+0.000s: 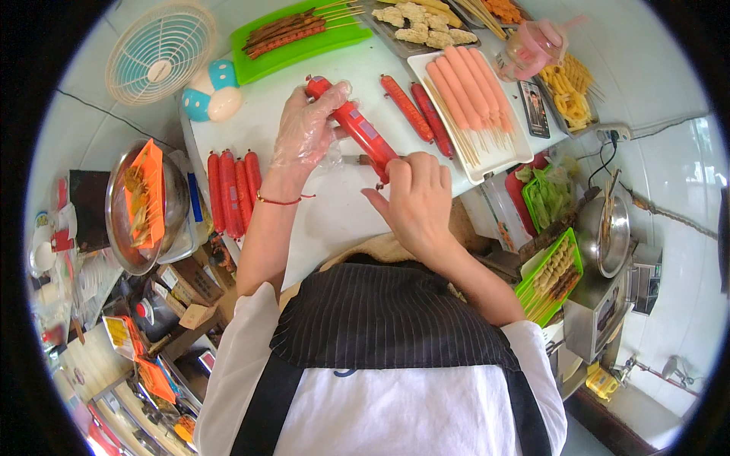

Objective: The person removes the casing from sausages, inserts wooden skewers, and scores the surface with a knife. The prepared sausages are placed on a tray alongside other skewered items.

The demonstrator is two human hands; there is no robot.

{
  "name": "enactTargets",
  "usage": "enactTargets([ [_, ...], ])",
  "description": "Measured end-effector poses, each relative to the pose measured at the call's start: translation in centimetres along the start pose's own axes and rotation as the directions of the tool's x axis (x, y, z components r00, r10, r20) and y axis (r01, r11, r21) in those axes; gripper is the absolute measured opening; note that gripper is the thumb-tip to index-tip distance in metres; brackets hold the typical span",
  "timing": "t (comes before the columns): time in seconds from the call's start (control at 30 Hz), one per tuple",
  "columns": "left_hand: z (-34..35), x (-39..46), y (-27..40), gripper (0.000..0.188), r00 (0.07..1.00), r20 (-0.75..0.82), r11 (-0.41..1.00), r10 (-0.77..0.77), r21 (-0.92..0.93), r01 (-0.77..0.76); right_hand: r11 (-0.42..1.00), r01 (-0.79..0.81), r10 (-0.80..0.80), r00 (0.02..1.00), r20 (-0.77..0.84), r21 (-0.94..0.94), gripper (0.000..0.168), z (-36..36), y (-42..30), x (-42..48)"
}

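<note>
My left hand (pixel 311 128), in a clear plastic glove, is closed around the upper part of a red plastic-wrapped sausage (pixel 365 134). The bare fingers of my right hand (pixel 419 199) touch its lower end. A knife (pixel 358 160) lies partly hidden beneath the sausage. Several wrapped red sausages (pixel 228 194) lie at the left of the white table (pixel 325 211). Two more wrapped sausages (pixel 408 108) lie to the right of my hands. Beside them, a white tray (pixel 516 162) bears pink sausages (pixel 465 85) on wooden skewers.
A green tray (pixel 245 71) with skewers and a metal tray of pale food (pixel 428 25) stand at the back. A phone (pixel 534 108) and a pink cup (pixel 530 51) are at the right, a fan (pixel 161 54) at the back left, and a steel bowl (pixel 117 222) at the left.
</note>
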State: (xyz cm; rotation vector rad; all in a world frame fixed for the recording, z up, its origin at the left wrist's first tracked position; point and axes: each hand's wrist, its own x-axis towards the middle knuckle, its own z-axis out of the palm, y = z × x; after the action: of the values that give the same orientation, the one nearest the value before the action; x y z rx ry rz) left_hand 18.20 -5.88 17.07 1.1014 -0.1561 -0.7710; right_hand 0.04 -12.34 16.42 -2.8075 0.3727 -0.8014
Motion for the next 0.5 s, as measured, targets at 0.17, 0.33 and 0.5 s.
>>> enactTargets([
  [0.17,-0.3,0.5,-1.4,0.038,0.996,-0.087,0.992,0.018,0.126,-0.007,0.996,0.069,-0.073,0.994,0.085,0.047,0.032,1.6,0.7,0.7],
  [0.33,-1.2,0.6,-2.2,0.038,0.998,-0.06,0.946,0.023,0.324,-0.002,0.803,-0.128,-0.06,0.954,0.292,0.582,0.017,2.0,0.7,0.8],
  [0.5,-2.4,-0.4,-2.4,0.048,0.941,0.245,0.953,-0.235,0.251,0.173,-0.011,-0.581,0.032,0.813,0.581,0.814,0.011,2.7,1.6,-0.4],
])
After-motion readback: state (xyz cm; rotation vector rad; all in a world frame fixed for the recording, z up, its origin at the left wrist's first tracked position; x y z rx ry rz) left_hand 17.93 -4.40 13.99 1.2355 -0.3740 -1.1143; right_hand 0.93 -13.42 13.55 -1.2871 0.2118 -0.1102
